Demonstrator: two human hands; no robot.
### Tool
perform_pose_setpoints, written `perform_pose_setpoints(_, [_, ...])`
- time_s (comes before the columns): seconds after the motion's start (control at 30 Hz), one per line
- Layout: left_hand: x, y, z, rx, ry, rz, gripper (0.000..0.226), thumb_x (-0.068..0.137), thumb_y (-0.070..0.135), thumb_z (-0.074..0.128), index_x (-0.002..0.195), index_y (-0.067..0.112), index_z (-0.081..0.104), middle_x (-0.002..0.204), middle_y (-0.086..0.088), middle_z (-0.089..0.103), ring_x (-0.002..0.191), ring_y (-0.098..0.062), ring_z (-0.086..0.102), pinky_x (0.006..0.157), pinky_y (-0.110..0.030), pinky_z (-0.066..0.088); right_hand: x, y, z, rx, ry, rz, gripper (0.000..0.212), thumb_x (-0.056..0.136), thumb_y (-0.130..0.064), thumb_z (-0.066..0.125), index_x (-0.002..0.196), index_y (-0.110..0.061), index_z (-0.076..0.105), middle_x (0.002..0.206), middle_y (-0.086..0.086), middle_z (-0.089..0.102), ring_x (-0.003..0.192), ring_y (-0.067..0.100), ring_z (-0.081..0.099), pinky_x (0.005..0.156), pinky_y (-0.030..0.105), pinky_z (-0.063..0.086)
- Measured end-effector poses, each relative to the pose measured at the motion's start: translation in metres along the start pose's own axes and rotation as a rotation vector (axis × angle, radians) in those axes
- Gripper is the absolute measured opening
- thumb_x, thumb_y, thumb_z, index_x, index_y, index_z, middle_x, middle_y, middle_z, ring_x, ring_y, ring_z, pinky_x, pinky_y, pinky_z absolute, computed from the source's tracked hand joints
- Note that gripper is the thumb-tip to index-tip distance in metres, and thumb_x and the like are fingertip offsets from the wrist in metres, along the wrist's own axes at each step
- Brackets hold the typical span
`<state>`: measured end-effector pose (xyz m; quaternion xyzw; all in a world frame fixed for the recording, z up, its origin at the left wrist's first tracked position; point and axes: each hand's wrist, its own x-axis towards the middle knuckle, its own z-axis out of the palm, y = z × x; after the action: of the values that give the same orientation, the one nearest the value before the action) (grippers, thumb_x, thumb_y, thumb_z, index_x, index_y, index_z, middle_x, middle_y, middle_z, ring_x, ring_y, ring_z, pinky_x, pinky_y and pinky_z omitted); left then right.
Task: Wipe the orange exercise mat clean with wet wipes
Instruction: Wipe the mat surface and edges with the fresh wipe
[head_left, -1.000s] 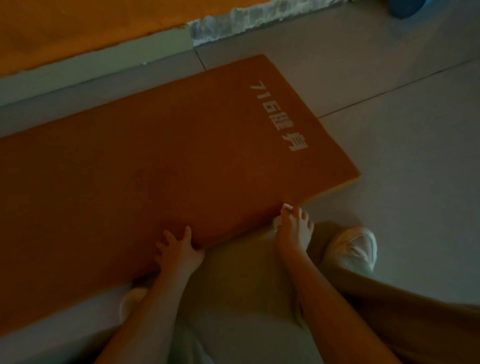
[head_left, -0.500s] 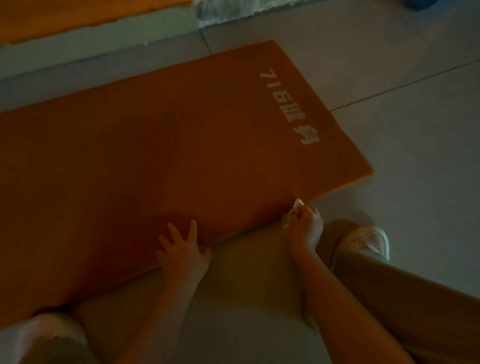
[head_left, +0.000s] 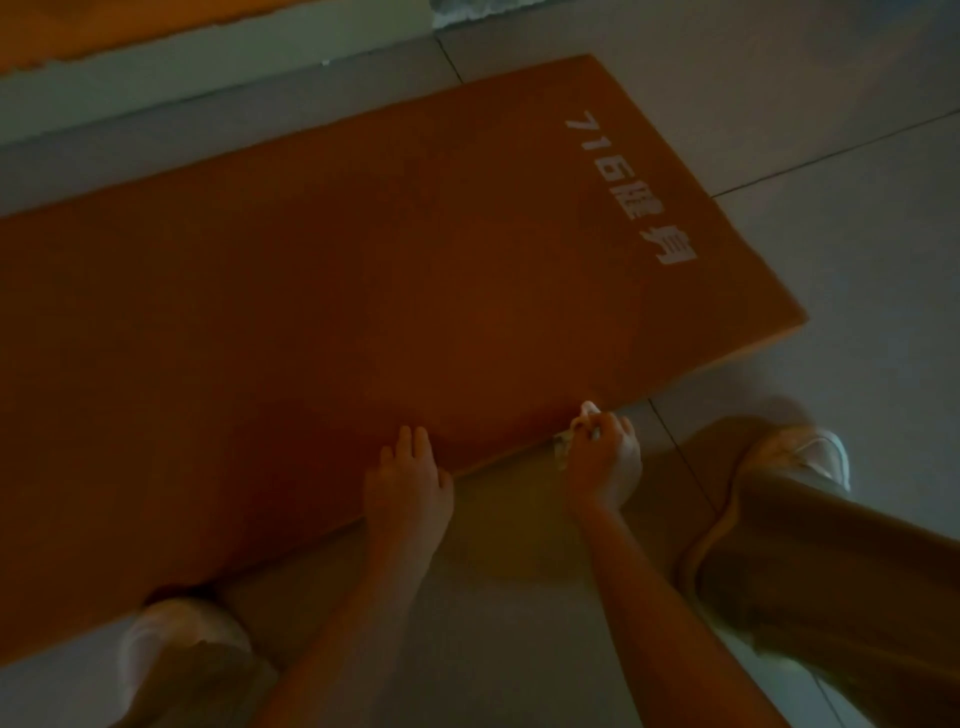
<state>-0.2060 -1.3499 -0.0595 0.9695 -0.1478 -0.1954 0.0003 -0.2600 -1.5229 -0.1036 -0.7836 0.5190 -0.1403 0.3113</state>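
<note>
The orange exercise mat (head_left: 363, 291) lies flat on the grey tiled floor, with white lettering near its right end. My left hand (head_left: 408, 480) rests on the mat's near edge with straight fingers on its surface. My right hand (head_left: 605, 457) is curled round a small white wet wipe (head_left: 584, 423) and holds it against the mat's near edge, to the right of the left hand. Most of the wipe is hidden inside the fist.
My white shoes show at the lower left (head_left: 176, 639) and at the right (head_left: 810, 452), with tan trouser legs (head_left: 831, 571) close to the mat's edge. A pale skirting strip (head_left: 208, 67) and an orange wall run along the back. Grey floor tiles (head_left: 831, 104) surround the mat.
The view has shifted a little. My right hand with the wipe stays at the mat's near edge; my left hand's spread fingers have drawn together on the mat.
</note>
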Motion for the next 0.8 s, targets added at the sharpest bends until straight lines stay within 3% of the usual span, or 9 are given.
perform_pose_setpoints(0.1, [-0.002, -0.026, -0.002, -0.055, 0.023, 0.023, 0.058, 0.101, 0.033, 0.041, 0.152, 0.017, 0.019, 0.159, -0.003, 0.019, 0.145, -0.021, 0.023, 0.113, -0.039, 0.030, -0.011, -0.006, 0.010, 0.157, 0.037, 0.087, 0.026, 0.099, -0.012, 0.048, 0.079, 0.000, 0.061, 0.092, 0.014, 0.061, 0.072, 0.020, 0.053, 0.063, 0.028, 0.037])
perform_pose_setpoints(0.2, [-0.002, -0.063, -0.002, -0.064, -0.048, -0.086, 0.060, 0.101, 0.037, 0.039, 0.154, 0.025, 0.013, 0.162, -0.001, 0.002, 0.149, -0.025, -0.001, 0.117, -0.054, 0.014, -0.040, -0.018, 0.022, 0.179, 0.052, 0.066, 0.025, 0.098, -0.009, 0.050, 0.078, 0.001, 0.061, 0.086, 0.014, 0.059, 0.063, 0.013, 0.046, 0.057, 0.021, 0.030])
perform_pose_setpoints(0.3, [-0.010, -0.108, 0.001, -0.083, -0.112, -0.204, 0.062, 0.101, 0.043, 0.038, 0.154, 0.034, 0.006, 0.162, -0.003, -0.007, 0.148, -0.032, -0.005, 0.114, -0.063, 0.010, -0.087, -0.033, 0.035, 0.185, -0.025, 0.014, 0.026, 0.098, -0.008, 0.048, 0.076, -0.001, 0.061, 0.086, 0.011, 0.056, 0.059, 0.005, 0.038, 0.057, 0.022, 0.026])
perform_pose_setpoints(0.4, [-0.021, -0.143, 0.001, -0.132, -0.174, -0.282, 0.063, 0.100, 0.047, 0.036, 0.153, 0.037, 0.003, 0.161, -0.004, -0.011, 0.147, -0.036, -0.006, 0.113, -0.066, 0.012, -0.120, -0.043, 0.046, 0.125, -0.111, -0.054, 0.022, 0.098, -0.008, 0.047, 0.086, -0.001, 0.064, 0.093, 0.011, 0.056, 0.066, 0.015, 0.046, 0.061, 0.024, 0.031])
perform_pose_setpoints(0.5, [-0.022, -0.154, -0.003, -0.204, -0.262, -0.247, 0.066, 0.100, 0.049, 0.038, 0.153, 0.038, 0.002, 0.160, -0.002, -0.015, 0.146, -0.038, -0.008, 0.113, -0.063, 0.015, -0.124, -0.051, 0.044, 0.015, -0.173, -0.086, 0.019, 0.098, -0.010, 0.047, 0.092, -0.004, 0.065, 0.102, 0.010, 0.058, 0.078, 0.022, 0.054, 0.065, 0.027, 0.036])
perform_pose_setpoints(0.63, [-0.016, -0.154, -0.013, -0.239, -0.327, -0.235, 0.067, 0.099, 0.049, 0.041, 0.153, 0.036, 0.004, 0.160, -0.003, -0.018, 0.145, -0.040, -0.010, 0.113, -0.063, 0.015, -0.123, -0.056, 0.034, -0.184, -0.285, -0.135, 0.021, 0.092, -0.011, 0.056, 0.110, -0.007, 0.067, 0.115, 0.009, 0.057, 0.107, 0.028, 0.053, 0.081, 0.034, 0.044])
perform_pose_setpoints(0.8, [-0.014, -0.146, -0.013, -0.231, -0.345, -0.280, 0.062, 0.102, 0.041, 0.037, 0.154, 0.034, 0.002, 0.159, -0.006, -0.021, 0.144, -0.042, -0.012, 0.114, -0.063, 0.013, -0.121, -0.052, 0.034, -0.234, -0.396, -0.152, 0.025, 0.097, -0.003, 0.044, 0.118, -0.004, 0.057, 0.129, 0.011, 0.047, 0.108, 0.026, 0.050, 0.085, 0.030, 0.043])
